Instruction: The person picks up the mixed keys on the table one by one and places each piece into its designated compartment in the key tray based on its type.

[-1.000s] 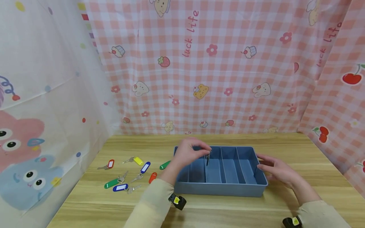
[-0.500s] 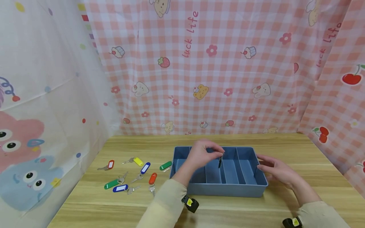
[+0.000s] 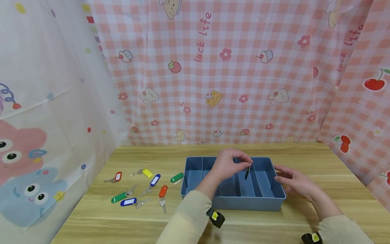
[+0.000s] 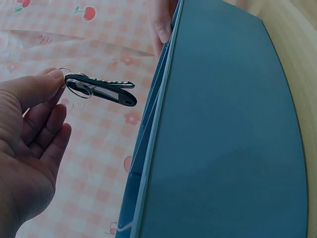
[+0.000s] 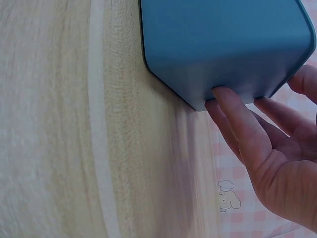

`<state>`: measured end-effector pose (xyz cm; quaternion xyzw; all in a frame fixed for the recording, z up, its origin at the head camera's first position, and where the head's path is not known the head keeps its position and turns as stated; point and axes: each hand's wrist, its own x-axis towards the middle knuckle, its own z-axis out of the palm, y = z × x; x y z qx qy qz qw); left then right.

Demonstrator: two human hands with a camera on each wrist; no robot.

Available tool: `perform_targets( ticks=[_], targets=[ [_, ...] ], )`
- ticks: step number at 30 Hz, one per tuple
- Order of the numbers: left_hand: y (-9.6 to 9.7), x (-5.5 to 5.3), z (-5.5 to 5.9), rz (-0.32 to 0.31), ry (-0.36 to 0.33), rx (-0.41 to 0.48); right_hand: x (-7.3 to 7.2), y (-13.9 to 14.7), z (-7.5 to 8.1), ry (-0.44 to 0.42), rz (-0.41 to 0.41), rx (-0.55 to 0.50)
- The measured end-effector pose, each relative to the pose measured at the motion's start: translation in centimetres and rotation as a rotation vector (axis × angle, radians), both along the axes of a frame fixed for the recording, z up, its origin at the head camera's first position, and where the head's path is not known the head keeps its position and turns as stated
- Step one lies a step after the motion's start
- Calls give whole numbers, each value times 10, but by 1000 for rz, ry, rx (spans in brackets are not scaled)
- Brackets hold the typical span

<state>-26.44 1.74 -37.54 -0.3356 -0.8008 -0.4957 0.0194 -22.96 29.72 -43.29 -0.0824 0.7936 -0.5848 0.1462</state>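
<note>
My left hand (image 3: 228,166) pinches the metal ring of a key with a black tag (image 3: 247,173) between thumb and fingertips. Key and tag hang over the second compartment from the right of a blue-grey divided box (image 3: 243,203). In the left wrist view, the key (image 4: 119,84) lies alongside the tag, and the other fingers are loosely bent. My right hand (image 3: 297,183) rests at the box's right end. Its fairly straight fingers (image 5: 242,119) touch the outside of the end wall in the right wrist view. The compartments behind the left hand are partly hidden.
Left of the box, several keys lie spread on the wooden table (image 3: 100,220), with red (image 3: 163,191), green (image 3: 118,197), blue (image 3: 128,201) and yellow (image 3: 147,173) tags. A green tag (image 3: 177,177) lies close to the box's left wall. Patterned cloth (image 3: 225,78) hangs behind.
My left hand has moved right across the box, carrying the hanging key and black tag over further compartments. The right hand and the box have stayed in place.
</note>
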Motion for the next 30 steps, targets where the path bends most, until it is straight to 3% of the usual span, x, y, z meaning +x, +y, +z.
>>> perform_targets(
  ticks=[6, 17, 30],
  targets=[
    [14, -1, 0, 9, 4, 1, 1, 1, 0, -12, 10, -17],
    [39, -1, -1, 49, 82, -35, 0, 1, -1, -10, 27, -50],
    [54, -10, -1, 111, 8, -45, 0, 1, 0, -9, 25, -41]
  ],
)
